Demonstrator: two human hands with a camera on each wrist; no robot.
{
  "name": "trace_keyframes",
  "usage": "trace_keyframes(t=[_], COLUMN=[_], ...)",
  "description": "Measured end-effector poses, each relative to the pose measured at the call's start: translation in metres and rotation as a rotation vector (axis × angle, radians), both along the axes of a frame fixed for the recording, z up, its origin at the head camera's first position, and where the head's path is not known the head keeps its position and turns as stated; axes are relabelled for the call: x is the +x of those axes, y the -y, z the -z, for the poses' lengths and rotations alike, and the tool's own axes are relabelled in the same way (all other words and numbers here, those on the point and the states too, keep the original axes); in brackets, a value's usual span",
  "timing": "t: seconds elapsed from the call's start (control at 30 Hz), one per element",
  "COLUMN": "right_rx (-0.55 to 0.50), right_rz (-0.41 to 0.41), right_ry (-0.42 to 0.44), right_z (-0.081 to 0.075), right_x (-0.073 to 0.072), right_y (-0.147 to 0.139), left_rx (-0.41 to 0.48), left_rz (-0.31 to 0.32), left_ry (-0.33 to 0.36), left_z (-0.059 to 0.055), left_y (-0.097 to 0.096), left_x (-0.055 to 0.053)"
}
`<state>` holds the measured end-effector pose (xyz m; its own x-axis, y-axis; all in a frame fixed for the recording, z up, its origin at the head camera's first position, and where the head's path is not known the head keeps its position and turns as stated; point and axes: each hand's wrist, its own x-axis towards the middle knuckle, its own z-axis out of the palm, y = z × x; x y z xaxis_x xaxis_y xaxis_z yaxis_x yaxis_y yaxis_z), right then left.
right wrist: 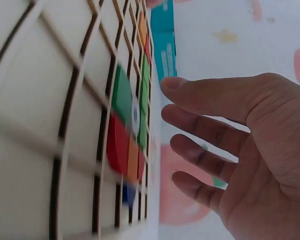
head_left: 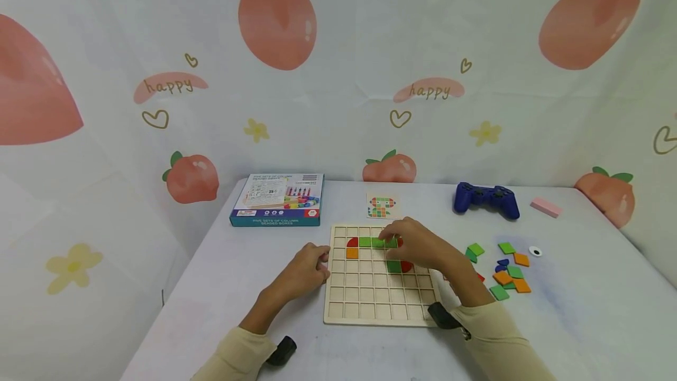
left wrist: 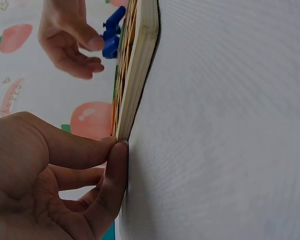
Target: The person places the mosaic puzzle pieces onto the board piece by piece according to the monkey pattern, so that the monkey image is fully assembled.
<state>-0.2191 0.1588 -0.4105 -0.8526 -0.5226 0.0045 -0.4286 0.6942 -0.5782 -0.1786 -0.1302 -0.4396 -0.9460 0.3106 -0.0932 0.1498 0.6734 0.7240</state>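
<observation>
A pale wooden grid board point(head_left: 365, 313) lies on the table with coloured tiles in its upper cells. Thumb and index fingertip of my left hand point(head_left: 307, 272) pinch its left edge, seen close in the left wrist view. Over the upper right cells hovers my right hand point(head_left: 420, 243), fingers loosely spread and holding nothing. A red quarter-round tile point(head_left: 352, 242), a row of green tiles point(head_left: 365, 242) and an orange square point(head_left: 352, 253) show left of it. The right wrist view also shows a dark green tile point(right wrist: 122, 92), an eye piece point(right wrist: 135, 115) and a blue piece point(right wrist: 129, 194).
Loose green, orange and blue tiles point(head_left: 506, 248) lie right of the board, with another eye piece point(head_left: 535, 251). Behind the board is a pattern card point(head_left: 383, 206). A boxed bead set point(head_left: 277, 199) stands back left; a blue game controller point(head_left: 486, 199) and pink block point(head_left: 546, 207) are back right.
</observation>
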Motion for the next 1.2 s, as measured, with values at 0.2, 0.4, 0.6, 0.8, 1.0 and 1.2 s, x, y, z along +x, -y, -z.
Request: trace_keyframes(t=[0.2, 0.4, 0.6, 0.8, 1.0, 1.2], right_rx=[0.01, 0.054, 0.072, 0.085, 0.085, 0.086], right_rz=[0.061, 0.13, 0.182, 0.214, 0.205, 0.222], right_ry=[0.025, 0.075, 0.124, 0.156, 0.169, 0.207], right_z=[-0.001, -0.001, 0.0, 0.002, 0.003, 0.005], right_x=[0.001, 0.0, 0.0, 0.001, 0.002, 0.002], right_y=[-0.028, -0.052, -0.07, -0.085, -0.094, -0.098], left_rx=[-0.005, -0.012, -0.032, -0.032, -0.016, -0.004], left_rz=[-0.001, 0.0, -0.014, -0.013, -0.007, -0.002], left_ry=[-0.007, -0.002, 0.017, 0.018, 0.007, 0.009], left_z=[-0.001, 0.0, 0.0, 0.0, 0.0, 0.001], left_y=[0.0, -0.001, -0.001, 0.0, 0.001, 0.002], left_x=[0.0, -0.001, -0.002, -0.001, -0.001, -0.001])
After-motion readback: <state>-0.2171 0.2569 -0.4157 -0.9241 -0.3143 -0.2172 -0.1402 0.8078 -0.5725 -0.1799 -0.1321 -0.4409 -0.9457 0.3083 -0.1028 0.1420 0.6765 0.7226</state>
